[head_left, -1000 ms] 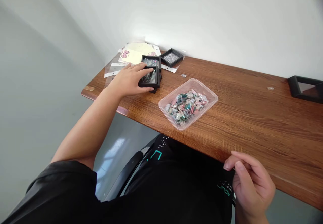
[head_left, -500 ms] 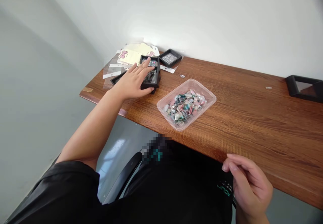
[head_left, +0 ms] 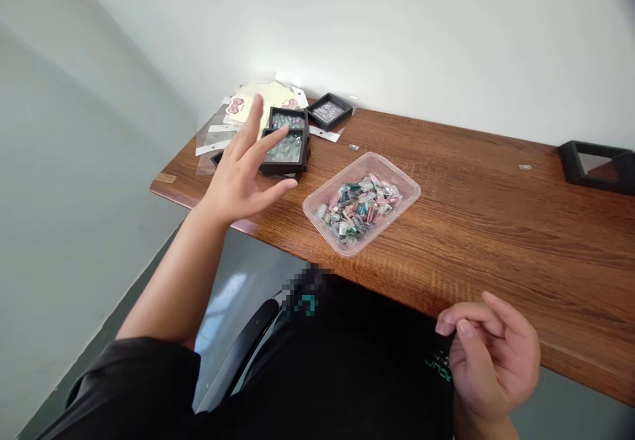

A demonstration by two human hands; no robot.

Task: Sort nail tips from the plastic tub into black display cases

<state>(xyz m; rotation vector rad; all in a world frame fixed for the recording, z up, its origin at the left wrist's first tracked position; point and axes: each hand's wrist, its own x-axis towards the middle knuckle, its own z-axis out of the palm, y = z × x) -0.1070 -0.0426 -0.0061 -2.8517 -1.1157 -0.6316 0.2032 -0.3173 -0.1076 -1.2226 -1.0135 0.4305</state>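
Observation:
My left hand [head_left: 243,175] is open, fingers spread, over the front left side of a stack of black display frames [head_left: 282,169]. It holds nothing. The clear windows of the frames show small pale and green pieces, one with a pink spot. Part of the stack is hidden behind my fingers. My right hand [head_left: 491,347] hovers by the table's front edge, loosely curled, with the thumb near the index finger and nothing visible in the palm. Between the hands stands a clear plastic tub [head_left: 411,192] holding many small glossy pink, teal and clear pieces [head_left: 360,208].
Pale yellow cards [head_left: 268,92] with pink bows and clear sleeves [head_left: 213,139] lie at the back left. Another black frame [head_left: 329,111] rests beside them. Small clear pieces lie on the wooden table [head_left: 476,228]. A black frame [head_left: 595,165] stands at the far right.
My left hand has lifted off the stacked frames and drawn back toward me, its fingers spreading. The fingers of my right hand have loosened and risen a little.

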